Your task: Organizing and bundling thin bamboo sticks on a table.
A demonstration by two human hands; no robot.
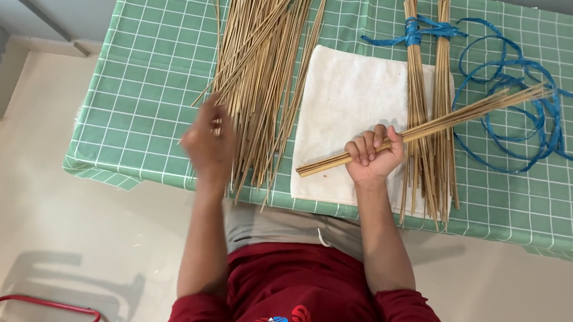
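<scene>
Right hand (373, 155) fisted around a thin bundle of sticks (437, 124), slanting over white cloth (344, 111). Left hand (207, 145), blurred, at loose stick pile (259, 65) on green checked tabletop (145, 70); finger spread unclear. Tied bundles (431, 110) and blue string (538, 111) to the right.

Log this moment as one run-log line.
right hand: grips stick bunch | left hand: at loose stick pile, blurred | white cloth under bunch | tied bundles, blue cord right

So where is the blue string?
In the head view, the tangled blue plastic string lies on the green checked tablecloth at the far right, beside two tied bundles of thin tan sticks.
</scene>
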